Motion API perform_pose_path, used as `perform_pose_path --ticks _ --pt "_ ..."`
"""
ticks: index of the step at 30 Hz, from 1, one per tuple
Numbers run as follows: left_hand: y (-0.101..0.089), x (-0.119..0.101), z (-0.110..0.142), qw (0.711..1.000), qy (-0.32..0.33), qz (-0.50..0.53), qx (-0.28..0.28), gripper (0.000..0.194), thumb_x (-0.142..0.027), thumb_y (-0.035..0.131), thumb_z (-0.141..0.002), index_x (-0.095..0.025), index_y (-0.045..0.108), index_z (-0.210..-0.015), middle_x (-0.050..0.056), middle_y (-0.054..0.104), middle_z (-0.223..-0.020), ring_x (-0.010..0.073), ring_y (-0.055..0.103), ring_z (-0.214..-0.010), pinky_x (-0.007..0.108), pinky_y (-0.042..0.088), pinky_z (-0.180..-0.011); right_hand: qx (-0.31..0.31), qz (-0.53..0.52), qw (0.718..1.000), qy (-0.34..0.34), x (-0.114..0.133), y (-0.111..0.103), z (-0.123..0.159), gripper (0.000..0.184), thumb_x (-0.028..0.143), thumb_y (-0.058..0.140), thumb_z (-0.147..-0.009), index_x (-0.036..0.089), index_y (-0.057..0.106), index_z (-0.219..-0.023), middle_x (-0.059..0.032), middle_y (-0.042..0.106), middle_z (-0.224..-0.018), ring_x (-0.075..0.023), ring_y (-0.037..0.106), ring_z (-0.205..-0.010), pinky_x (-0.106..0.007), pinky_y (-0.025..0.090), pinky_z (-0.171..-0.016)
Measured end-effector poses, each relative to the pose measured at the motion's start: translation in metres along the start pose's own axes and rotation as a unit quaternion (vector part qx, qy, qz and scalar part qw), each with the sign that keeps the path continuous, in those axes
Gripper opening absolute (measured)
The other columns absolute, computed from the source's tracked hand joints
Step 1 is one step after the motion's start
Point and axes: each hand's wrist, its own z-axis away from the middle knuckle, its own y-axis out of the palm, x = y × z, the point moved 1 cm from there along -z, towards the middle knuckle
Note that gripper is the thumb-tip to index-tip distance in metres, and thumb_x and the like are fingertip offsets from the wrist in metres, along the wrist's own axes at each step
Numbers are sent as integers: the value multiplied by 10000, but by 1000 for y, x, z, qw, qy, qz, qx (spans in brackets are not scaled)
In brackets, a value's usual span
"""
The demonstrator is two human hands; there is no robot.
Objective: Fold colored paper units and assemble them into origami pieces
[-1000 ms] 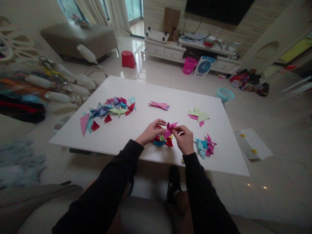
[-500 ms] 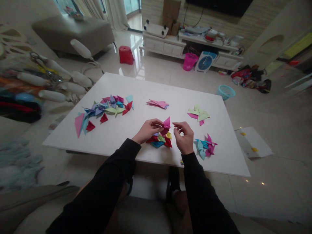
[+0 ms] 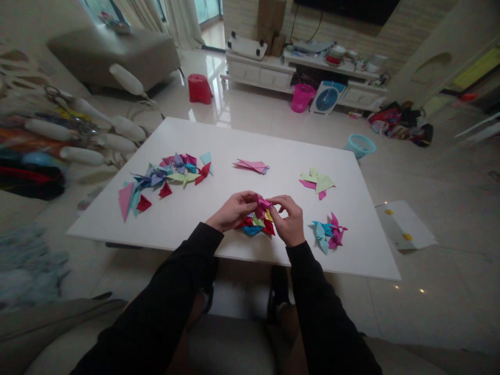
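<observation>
Between my two hands is a pink folded-paper piece [image 3: 262, 204], held above the table near its front edge. My left hand [image 3: 235, 209] pinches its left side, and the fingertips of my right hand [image 3: 288, 219] close on its right side. Its exact shape is partly covered by my fingers. Just below and behind it lies a small cluster of folded papers [image 3: 253, 228] in red, blue, green and yellow, partly hidden by my hands. To the right of my right hand sits a group of blue and magenta origami pieces [image 3: 330, 233].
On the white table [image 3: 219, 140], a large heap of colourful origami [image 3: 167, 172] lies at the left. A stack of flat pink folded papers [image 3: 252, 166] is at the centre back, with green and pink pieces [image 3: 318, 182] at the right. A blue basket [image 3: 361, 145] stands beyond the far right corner.
My right hand has moved left and now grips the pink paper together with my left hand. The paper's upright pointed tip has gone down between the fingers.
</observation>
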Motion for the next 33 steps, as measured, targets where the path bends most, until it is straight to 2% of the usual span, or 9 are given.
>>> perform_pose_path --ticks 7,12,18,24,30,33 --pt "4 0 0 997 -18 65 -21 347 -199 908 -675 -164 661 -916 2 710 -874 93 658 -752 188 513 -701 -14 10 1000 -7 -2 3 3 181 200 616 -912 240 757 -1017 -54 749 -944 -204 668 -894 -349 538 -756" --pt "7 4 2 996 -32 81 -15 344 -207 897 -695 -178 653 -936 -12 703 -857 89 651 -731 195 515 -706 -41 0 999 11 0 5 4 139 196 643 -885 245 763 -934 -52 764 -945 -209 678 -900 -343 538 -725" --pt "4 7 1 994 -28 101 -3 355 -200 884 -715 -174 663 -991 -5 707 -858 93 663 -748 204 523 -744 -52 38 998 27 -1 5 4 90 203 660 -866 234 743 -853 -42 756 -858 -206 666 -817 -333 518 -684" --pt "6 6 1 993 -32 116 -11 344 -176 873 -723 -171 657 -991 -5 705 -840 96 661 -747 212 523 -763 -55 21 998 27 0 7 6 139 150 592 -860 219 712 -879 -42 746 -902 -159 639 -677 -307 523 -629" --pt "6 7 1 992 -33 116 -21 325 -170 858 -736 -176 652 -987 -12 693 -837 87 646 -722 206 518 -739 -62 5 998 2 0 9 8 176 127 568 -879 222 712 -915 -64 758 -984 -201 703 -875 -350 583 -771" --pt "5 7 1 992 -35 117 -22 302 -164 844 -748 -180 657 -985 -14 686 -825 91 644 -720 215 522 -741 -61 24 998 -4 1 8 8 187 141 561 -900 232 719 -937 -57 757 -947 -201 708 -868 -352 593 -779"
